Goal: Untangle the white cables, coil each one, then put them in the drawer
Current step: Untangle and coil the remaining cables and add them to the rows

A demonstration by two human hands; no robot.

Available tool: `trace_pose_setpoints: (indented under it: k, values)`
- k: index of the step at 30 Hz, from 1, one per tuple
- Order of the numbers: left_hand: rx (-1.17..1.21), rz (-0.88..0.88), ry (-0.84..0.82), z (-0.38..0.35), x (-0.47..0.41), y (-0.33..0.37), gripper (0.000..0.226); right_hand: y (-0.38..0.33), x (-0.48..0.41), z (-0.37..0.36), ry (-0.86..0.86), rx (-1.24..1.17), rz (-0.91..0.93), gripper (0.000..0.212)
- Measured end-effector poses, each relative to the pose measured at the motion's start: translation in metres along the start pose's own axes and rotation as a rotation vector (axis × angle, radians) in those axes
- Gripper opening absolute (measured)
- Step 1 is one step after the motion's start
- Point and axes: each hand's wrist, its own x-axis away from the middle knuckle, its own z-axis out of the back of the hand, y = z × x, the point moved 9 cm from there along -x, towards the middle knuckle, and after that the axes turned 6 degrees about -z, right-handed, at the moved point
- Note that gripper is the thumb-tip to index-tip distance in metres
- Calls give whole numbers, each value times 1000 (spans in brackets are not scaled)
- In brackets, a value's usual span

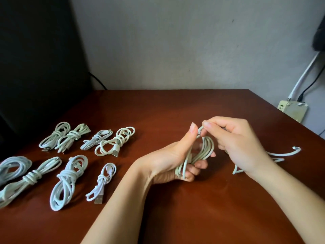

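My left hand [177,161] grips a bundle of white cable loops [204,152] above the brown table [158,111], thumb raised beside it. My right hand [235,140] pinches the same cable at the top of the loops between thumb and fingertips. The loose tail of this cable [281,153] trails from under my right wrist onto the table to the right. Several coiled, knotted white cables [70,166] lie in two rows on the left of the table. No drawer is in view.
A dark panel [40,59] stands behind the table's left side. At the far right a white power strip [292,110] sits off the table's edge, with a white and a black cord running up the wall.
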Motion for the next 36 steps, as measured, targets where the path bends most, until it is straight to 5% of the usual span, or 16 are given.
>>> trace_pose_setpoints:
  k: [2, 6, 10, 14, 18, 26, 36]
  values:
    - [-47, -7, 3, 1, 1, 0, 81, 3, -1, 0, 14, 0, -26, 29]
    - [-129, -57, 37, 6, 4, 6, 19, 4, -1, 2, 41, 27, -37, 27]
    - [-44, -63, 163, 17, 2, 6, 30, 3, -1, 7, 74, 40, -39, 21]
    - [72, -94, 235, 22, 3, 12, 11, 7, -2, 13, 96, -14, -68, 13]
    - [225, -189, 346, 35, 6, 20, 30, 5, -3, 12, 77, -39, -65, 12]
    - [486, -405, 522, 64, 15, 34, 43, -3, 8, -12, -42, 330, 134, 44]
    - [430, -368, 575, 67, 17, 28, 52, -6, 15, -31, -27, 599, 250, 40]
